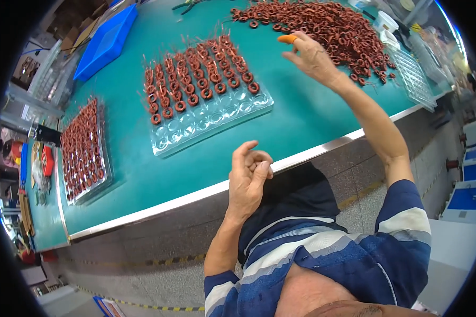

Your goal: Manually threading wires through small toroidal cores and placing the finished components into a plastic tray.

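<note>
My left hand (pixel 247 182) hovers at the table's front edge, fingers curled in and the thumb bent over them; whatever it holds, if anything, is hidden. Over the right part of the table my right hand (pixel 314 59) has thumb and index finger apart, with nothing visible between them. An orange finger cot (pixel 287 39) covers its index fingertip. Just beyond that hand lies a big heap of reddish-brown wire-wound ring coils (pixel 349 34). Left of it, a clear plastic blister tray (pixel 195 131) carries rows of the same coils, leads pointing up; its nearest pockets hold none.
A second filled coil tray (pixel 84 153) stands at the left. Beyond it is a blue plastic bin (pixel 106 42). Clear trays (pixel 411 76) and a white tub (pixel 386 22) sit at the right end. Pliers (pixel 188 6) lie at the far edge of the green table (pixel 137 185).
</note>
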Demonstrator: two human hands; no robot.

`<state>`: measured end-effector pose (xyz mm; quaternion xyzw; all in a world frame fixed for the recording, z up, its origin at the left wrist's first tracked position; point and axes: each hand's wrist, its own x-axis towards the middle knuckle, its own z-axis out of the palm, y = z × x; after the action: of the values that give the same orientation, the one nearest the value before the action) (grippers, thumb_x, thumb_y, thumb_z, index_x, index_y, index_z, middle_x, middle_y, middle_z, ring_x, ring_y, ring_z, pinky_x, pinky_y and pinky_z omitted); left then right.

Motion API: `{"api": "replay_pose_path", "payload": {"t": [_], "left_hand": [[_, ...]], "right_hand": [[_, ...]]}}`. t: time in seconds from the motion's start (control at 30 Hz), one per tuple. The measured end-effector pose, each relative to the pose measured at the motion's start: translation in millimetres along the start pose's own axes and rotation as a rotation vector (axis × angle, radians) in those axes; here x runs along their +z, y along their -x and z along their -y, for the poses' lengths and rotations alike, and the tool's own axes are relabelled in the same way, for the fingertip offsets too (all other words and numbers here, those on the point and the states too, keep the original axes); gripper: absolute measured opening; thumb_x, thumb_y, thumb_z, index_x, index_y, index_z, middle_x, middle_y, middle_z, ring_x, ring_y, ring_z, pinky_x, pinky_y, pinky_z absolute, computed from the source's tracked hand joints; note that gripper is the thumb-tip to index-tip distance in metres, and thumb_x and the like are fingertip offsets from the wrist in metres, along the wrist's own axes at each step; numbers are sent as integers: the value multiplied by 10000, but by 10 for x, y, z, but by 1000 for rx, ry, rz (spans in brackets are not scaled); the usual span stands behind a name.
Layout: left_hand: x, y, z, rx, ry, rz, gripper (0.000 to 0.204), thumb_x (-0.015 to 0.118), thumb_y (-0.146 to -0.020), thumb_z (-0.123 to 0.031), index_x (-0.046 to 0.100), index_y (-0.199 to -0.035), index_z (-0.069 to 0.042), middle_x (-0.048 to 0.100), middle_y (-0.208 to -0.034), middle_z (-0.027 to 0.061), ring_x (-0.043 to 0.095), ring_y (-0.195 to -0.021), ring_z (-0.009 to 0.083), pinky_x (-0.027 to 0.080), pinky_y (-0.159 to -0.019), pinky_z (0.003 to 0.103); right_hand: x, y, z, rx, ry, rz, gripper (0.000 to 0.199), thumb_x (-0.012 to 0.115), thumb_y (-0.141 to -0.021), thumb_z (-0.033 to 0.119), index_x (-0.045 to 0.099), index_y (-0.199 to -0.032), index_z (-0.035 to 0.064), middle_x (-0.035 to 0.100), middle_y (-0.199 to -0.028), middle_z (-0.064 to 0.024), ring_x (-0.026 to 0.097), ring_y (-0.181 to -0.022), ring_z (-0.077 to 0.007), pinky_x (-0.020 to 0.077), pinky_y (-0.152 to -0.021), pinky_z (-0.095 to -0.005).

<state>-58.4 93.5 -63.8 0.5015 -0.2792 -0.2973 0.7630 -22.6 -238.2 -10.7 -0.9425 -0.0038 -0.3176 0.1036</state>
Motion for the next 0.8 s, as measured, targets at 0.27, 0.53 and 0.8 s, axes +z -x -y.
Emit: {"api": "replay_pose_path", "payload": {"t": [0.27, 0.53, 0.8], "left_hand": [[27, -55, 2, 21, -103, 56, 321, 526, -957, -62, 423, -1256, -8, 566, -914, 87, 539, -736, 116, 469, -648, 245], [134, -90, -58, -62, -46, -31, 315, 492, -975, -99, 414, -1267, -12, 577, -933, 98, 561, -731, 119, 491, -657, 253], [371, -366, -124, 69, 95, -2, 307, 418, -1027, -250, 428, -1200, 3, 569, -796, 74, 535, -644, 100, 443, -594, 226]], "right_hand": [[-421, 450, -810, -342, 859, 344, 192, 566, -806, 75, 576, -998, 83, 521, -885, -55, 536, -902, -220, 391, -900, -385], [-545, 362, 118, -111, 145, -10, 323, 707, -800, 158, 627, -1103, 78, 619, -913, -88, 591, -889, -252, 446, -816, -387], [-521, 577, 1436, -490, -124, 71, 450, 779, -682, 154, 633, -1096, 56, 634, -1019, -86, 602, -983, -228, 439, -910, -387]]}}
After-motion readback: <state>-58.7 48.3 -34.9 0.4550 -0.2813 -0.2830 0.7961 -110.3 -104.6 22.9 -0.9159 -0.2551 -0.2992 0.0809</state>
